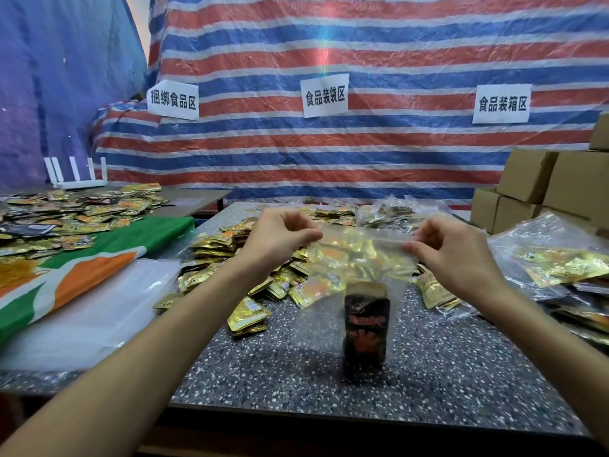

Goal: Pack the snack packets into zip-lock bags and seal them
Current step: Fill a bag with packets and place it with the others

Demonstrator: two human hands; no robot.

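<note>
bag held up by its top edge, seal in hand

both hands are raised over the table [428, 374] and hold one bag [316, 328] between them. the left hand [280, 235] pinches the top strip near its left end, fingers curled tight. the right hand [451, 255] pinches the right end the same way. the bag hangs down from that strip; whether its bottom touches the table cannot be told. a dark packet [365, 328] stands upright low inside it. gold shows through the upper half, but that may be the heap of gold packets [217, 255] lying behind, so the count inside is unclear.

this looks like the sealing step, or the moment just before it: the load is in and the grip is on the zip. whether the zip is already pressed closed cannot be seen. the next move likely calls for a firm pinch run along the whole strip, end to end, with the two lips kept lined up and the film taut. filled bags [543, 258] lie to the right, near the boxes [534, 179].
</note>
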